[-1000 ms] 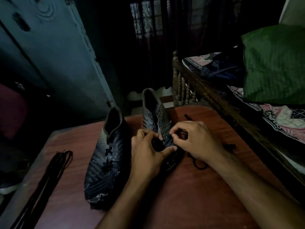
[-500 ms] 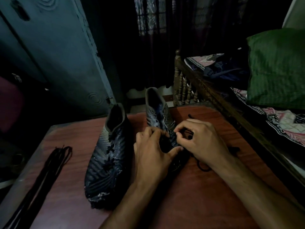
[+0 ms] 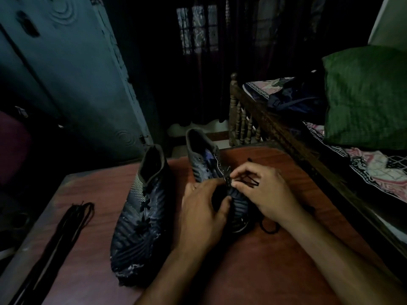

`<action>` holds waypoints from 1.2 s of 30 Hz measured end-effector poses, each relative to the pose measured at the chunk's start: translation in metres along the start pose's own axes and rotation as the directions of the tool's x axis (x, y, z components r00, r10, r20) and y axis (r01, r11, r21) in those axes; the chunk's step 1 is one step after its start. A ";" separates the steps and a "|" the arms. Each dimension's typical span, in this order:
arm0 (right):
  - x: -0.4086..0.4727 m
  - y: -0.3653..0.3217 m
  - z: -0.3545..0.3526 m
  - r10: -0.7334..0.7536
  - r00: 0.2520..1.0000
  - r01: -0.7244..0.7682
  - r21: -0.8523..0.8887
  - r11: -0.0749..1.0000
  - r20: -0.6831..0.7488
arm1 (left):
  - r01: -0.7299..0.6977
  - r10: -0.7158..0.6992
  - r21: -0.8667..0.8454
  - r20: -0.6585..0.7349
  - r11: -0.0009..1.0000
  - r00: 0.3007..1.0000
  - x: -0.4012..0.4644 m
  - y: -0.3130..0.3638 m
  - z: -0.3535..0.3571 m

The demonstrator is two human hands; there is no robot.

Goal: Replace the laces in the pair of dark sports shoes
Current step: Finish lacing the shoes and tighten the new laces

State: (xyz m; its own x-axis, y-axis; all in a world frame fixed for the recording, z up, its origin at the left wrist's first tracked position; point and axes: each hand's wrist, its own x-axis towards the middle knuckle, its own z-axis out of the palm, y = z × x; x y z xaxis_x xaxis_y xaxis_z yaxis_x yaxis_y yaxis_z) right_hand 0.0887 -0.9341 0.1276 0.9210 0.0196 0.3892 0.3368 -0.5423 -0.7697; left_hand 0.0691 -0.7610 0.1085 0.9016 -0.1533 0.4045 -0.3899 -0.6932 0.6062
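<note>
1. Your right hand [image 3: 262, 194] had its thumb and forefinger pinched on the thin black lace [image 3: 248, 180] at the eyelets of the right-hand dark patterned sports shoe [image 3: 211, 166]; strands of that lace ran across your curled fingers.
2. Your left hand [image 3: 202, 214] gripped the same shoe's forefoot, thumb pressed on its upper just beside the pinched lace, fingers curled over the far side.
3. More of that lace lay looped on the table behind your right wrist.
4. The other dark patterned sports shoe [image 3: 141, 214] stood just beside your left hand, not touched, toe toward you, its black lacing in place.
5. Both shoes sat on the reddish-brown wooden table [image 3: 253, 271].
6. A bundle of long black laces [image 3: 59, 234] lay well apart at the table's left edge.
7. A carved wooden bed frame [image 3: 264, 119] with a green pillow [image 3: 365, 95] stood to your right.
</note>
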 end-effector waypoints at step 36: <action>-0.001 0.010 -0.009 0.054 0.982 -0.076 0.116 0.990 0.180 | 0.145 -0.149 -0.329 0.011 0.933 0.989 0.009 -0.007 0.006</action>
State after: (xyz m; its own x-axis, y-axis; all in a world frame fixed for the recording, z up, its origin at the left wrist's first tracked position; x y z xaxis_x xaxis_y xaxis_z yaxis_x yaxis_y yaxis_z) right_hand 0.0896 -0.9472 0.1247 0.9581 0.1413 0.2490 0.2861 -0.4410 -0.8507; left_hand 0.0814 -0.7619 0.1040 0.9517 -0.0558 0.3018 -0.2951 -0.4370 0.8497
